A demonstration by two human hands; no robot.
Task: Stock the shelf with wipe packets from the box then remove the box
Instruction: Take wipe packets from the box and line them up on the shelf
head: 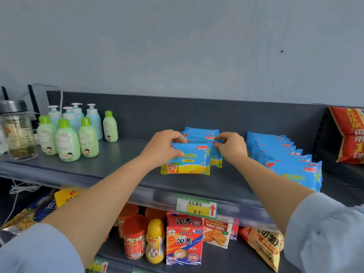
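Head view: fingers and thumb of the left hand (163,146) clamp the top-left corner of a blue-and-yellow soft plastic wipe packet (189,164) standing upright on the dark grey metal shelf (128,164). The right hand (230,146) pinches the neighbouring packet (216,154) by its top corner. Both packets are probably light, pliable and slick, so the sealed edges are the best hold.

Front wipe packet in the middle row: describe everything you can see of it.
The front wipe packet is a flat plastic pouch, blue above and yellow below, with green crimped ends, a cartoon child at lower left and a red label at upper right. It stands upright on the grey shelf, facing forward, heading a row of like packets. The left hand grips its top left corner, thumb in front. The right hand pinches the next packet behind.
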